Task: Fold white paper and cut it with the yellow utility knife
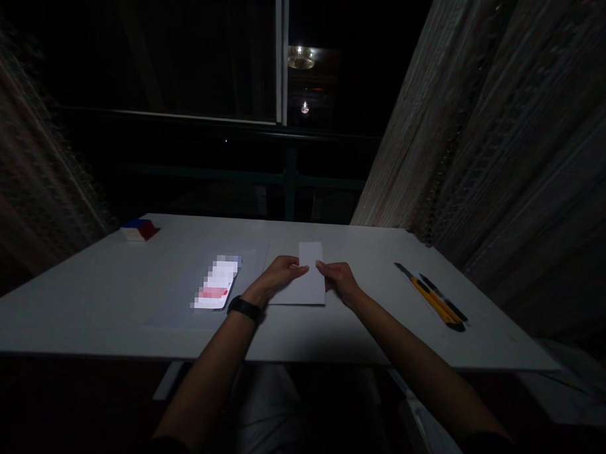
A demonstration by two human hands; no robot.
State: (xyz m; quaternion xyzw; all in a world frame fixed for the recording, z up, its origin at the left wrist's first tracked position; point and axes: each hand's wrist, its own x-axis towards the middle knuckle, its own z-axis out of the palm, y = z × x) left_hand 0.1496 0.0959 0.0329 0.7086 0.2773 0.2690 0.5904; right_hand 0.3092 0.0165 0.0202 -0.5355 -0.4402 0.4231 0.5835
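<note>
Two bare hands meet over a piece of white paper (311, 288) at the middle of a white table (82, 299), in a dim room beside a dark window (155, 49). The left hand (280, 274), a dark band (244, 308) on its wrist, pinches the paper with its thumb on top; the right hand (343, 280) grips the opposite edge the same way, thumb up. The hands are near each other but apart — only the paper links them.

The work looks to be partway along. The paper appears folded, a narrow panel standing out above a wider part that runs leftward under the left hand, though the number of folds and whether any crease is pressed flat cannot be told. Neither hand has let go, so the handling seems unfinished.

To the left, a phone (220, 284) with its screen lit and blurred lies on what looks like a flat pale sheet (178, 317), apparently unfolded. To the right, a yellow utility knife (433, 303) rests just beside a black pen (443, 297) — neither in hand. A blue, red and white cube (140, 230) sits at the far left corner, and a pale curtain (410, 125) hangs beyond the table at right.
</note>
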